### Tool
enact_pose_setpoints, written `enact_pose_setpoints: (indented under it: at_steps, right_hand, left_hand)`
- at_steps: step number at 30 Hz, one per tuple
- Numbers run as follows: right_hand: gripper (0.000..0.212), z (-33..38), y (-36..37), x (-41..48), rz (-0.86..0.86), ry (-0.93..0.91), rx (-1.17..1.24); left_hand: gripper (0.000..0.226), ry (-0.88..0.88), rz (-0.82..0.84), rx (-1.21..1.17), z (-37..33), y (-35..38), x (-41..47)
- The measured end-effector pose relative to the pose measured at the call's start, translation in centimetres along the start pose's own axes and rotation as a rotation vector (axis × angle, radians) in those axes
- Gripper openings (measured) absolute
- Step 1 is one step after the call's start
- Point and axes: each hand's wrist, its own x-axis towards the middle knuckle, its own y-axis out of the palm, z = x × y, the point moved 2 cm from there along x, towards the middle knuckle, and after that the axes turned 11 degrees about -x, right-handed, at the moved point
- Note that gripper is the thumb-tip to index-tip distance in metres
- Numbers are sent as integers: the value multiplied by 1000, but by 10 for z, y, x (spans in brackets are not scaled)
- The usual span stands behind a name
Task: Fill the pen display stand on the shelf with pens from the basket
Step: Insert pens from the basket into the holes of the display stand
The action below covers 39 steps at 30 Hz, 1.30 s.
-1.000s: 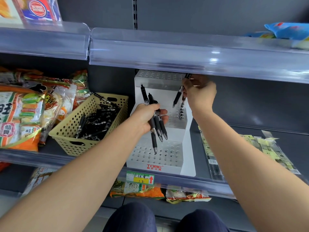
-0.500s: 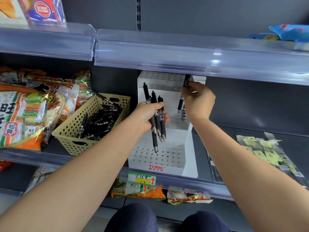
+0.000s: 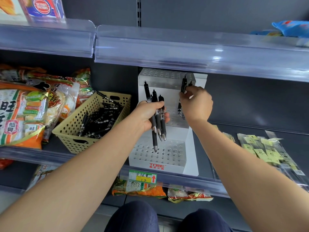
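My two knees (image 3: 133, 216) lay nearest, below the shelf (image 3: 200, 183) rail and its one price label (image 3: 143, 176). On the shelf stood one white pen display stand (image 3: 157, 166) with three perforated tiers. Over its lowest tier my left hand (image 3: 147, 114) was clenched round a bundle of black pens (image 3: 158, 119), tips down; three tips showed. Just left of the stand sat one yellow basket (image 3: 70, 131) of loose black pens, too many to count. Farther back, my right hand (image 3: 196, 104) pinched a single pen (image 3: 184, 84), upright above the middle tier's right side. The top tier sat behind.
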Motion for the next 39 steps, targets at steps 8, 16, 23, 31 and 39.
enact_pose_setpoints:
  at_steps: [8,16,23,31,39]
  right_hand:
    - [30,-3,-1,-2,91,-12,-191]
    - [29,0,-6,8,107,-162,-369]
    - [27,5,-6,10,169,-209,-469]
    - [33,-7,2,1,193,-100,-168]
    - [20,5,-2,-8,775,180,618]
  left_hand:
    - [11,-6,1,6,0,1,0]
    - [11,-10,-2,10,0,0,0]
    - [13,-10,-2,21,2,0,4]
    - [12,-31,6,-21,3,2,3]
    - [15,0,29,-5,1,4,0]
